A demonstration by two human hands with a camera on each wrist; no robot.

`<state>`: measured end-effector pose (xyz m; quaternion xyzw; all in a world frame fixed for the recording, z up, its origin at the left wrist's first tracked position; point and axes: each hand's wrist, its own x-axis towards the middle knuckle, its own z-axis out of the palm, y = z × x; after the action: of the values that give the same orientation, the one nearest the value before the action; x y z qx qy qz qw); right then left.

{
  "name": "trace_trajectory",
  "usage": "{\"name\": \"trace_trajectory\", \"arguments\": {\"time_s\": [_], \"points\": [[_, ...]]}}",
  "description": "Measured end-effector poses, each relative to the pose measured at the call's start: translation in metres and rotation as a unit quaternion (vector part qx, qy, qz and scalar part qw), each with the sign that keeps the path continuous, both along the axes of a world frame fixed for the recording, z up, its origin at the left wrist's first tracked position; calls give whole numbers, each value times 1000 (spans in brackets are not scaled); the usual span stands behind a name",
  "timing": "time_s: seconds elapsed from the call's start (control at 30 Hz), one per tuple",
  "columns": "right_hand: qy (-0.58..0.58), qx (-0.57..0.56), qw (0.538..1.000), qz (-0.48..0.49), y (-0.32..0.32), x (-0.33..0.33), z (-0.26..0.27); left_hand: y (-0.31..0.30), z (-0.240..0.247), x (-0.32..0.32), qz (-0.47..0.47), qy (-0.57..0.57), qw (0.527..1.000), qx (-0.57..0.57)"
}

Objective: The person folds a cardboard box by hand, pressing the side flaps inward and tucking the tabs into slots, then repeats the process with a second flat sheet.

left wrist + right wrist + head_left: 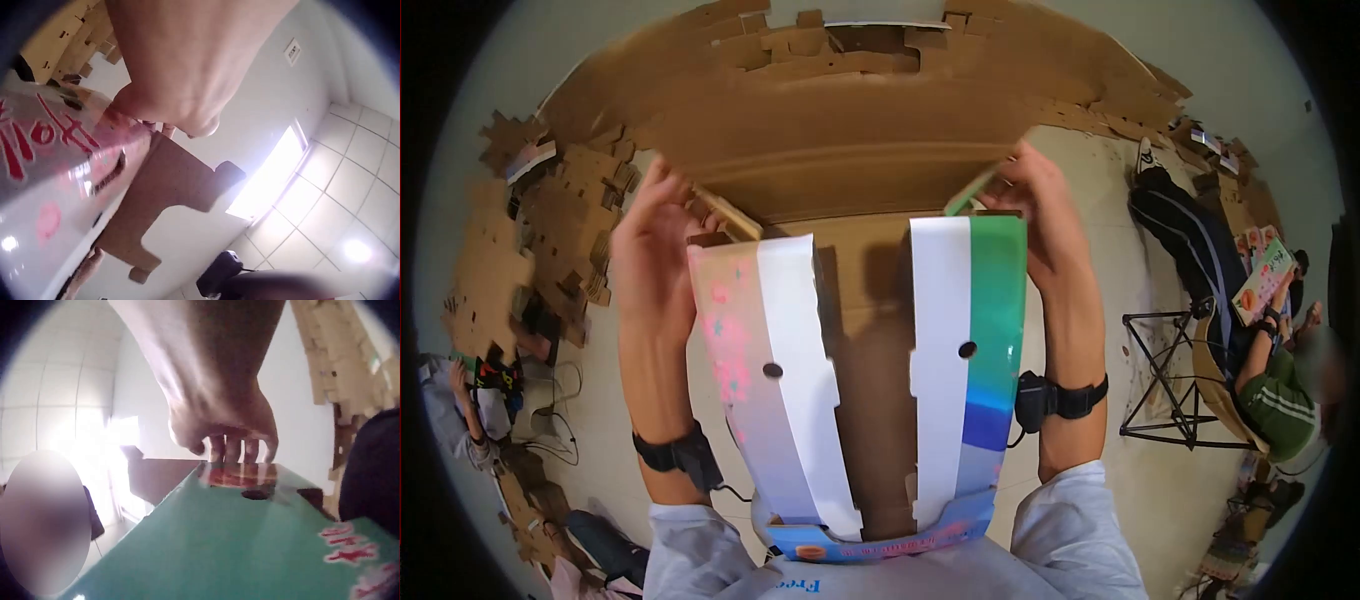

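Observation:
A cardboard box [865, 260] stands open in front of the body, brown inside, with printed side panels folded outward: pink on the left [735, 340], green and blue on the right [997, 330]. At the far left corner my left hand [655, 245] grips a small flap [735, 215]; its fingers are partly blurred. My right hand [1050, 220] pinches the matching flap [972, 192] at the far right corner. In the left wrist view the left hand [181, 75] is at the edge of the printed panel. The right wrist view shows the right hand's fingers [232, 450] bent over the green panel's edge [206, 519].
Flattened brown cardboard [570, 220] lies on the floor at the left, with more along the far wall. At the right, a seated person in a green top [1280, 410] holds a printed box [1265, 280] beside a black metal frame [1190, 380]. Another person sits at far left.

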<state>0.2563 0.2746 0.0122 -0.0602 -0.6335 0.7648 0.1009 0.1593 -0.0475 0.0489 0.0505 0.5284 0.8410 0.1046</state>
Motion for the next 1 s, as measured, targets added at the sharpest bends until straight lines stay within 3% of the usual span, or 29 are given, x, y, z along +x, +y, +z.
{"name": "trace_trajectory", "arguments": {"time_s": [0.07,0.1,0.13,0.2,0.27,0.3,0.43,0.57,0.7,0.73,0.83,0.93,1.0], "points": [[105,73,992,11,-10,14,18,-7,13,17,-27,40,998,39],[78,-13,996,43,-14,21,24,-18,7,16,-165,96,978,80],[49,-100,991,75,-17,27,30,-25,2,17,-180,110,975,66],[-18,69,995,64,-19,39,42,-28,0,30,-103,204,964,-134],[-33,115,989,88,-15,40,42,-25,0,36,-96,164,961,-202],[-39,137,985,100,-14,42,43,-31,-4,32,-136,110,970,-172],[-25,165,985,47,-32,46,24,-37,-30,13,-198,224,926,-230],[-35,22,998,-42,-48,43,13,-49,-17,17,-228,96,964,-101],[-32,-16,994,-106,-58,41,19,-15,-1,58,-94,178,935,-293],[-29,-25,993,-114,-60,40,18,-11,-4,62,-74,179,941,-278],[16,102,985,-137,-58,41,-2,-5,-21,62,-29,180,956,-230],[57,74,984,-153,-66,48,-4,-4,-35,68,4,212,954,-214],[57,197,963,-175,-71,48,-12,-6,-40,68,13,219,951,-218]]}}
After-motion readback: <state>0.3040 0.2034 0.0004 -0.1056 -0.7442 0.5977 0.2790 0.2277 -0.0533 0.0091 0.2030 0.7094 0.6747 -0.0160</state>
